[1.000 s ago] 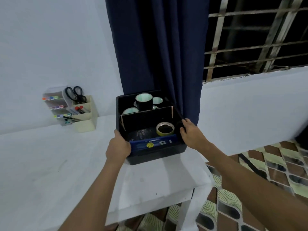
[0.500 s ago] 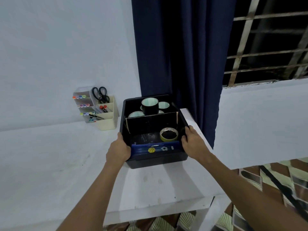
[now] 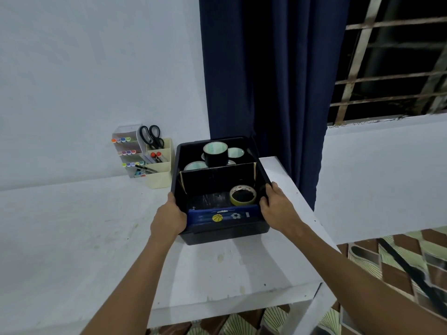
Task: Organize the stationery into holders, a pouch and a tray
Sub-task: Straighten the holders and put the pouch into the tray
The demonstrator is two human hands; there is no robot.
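A black tray [image 3: 223,234] stands on the white table [image 3: 72,226] near its right end. My left hand [image 3: 169,217] grips the tray's left wall and my right hand [image 3: 275,207] grips its right wall. A cardboard divider [image 3: 217,180] splits the tray. Behind it are several rolls of tape [image 3: 215,153]. In front lie a yellowish tape roll [image 3: 242,195] and a blue pouch [image 3: 225,216] with ball pictures along the near wall.
A cream pen holder [image 3: 159,176] with black scissors [image 3: 151,136] and markers stands by the wall, beside a clear marker rack [image 3: 125,151]. A dark blue curtain [image 3: 261,81] hangs behind the tray. The table's right edge drops to a patterned floor [image 3: 399,257].
The tray with both hands on it has shifted left along the table, further from the right edge and closer to the pen holder. The view has also turned.
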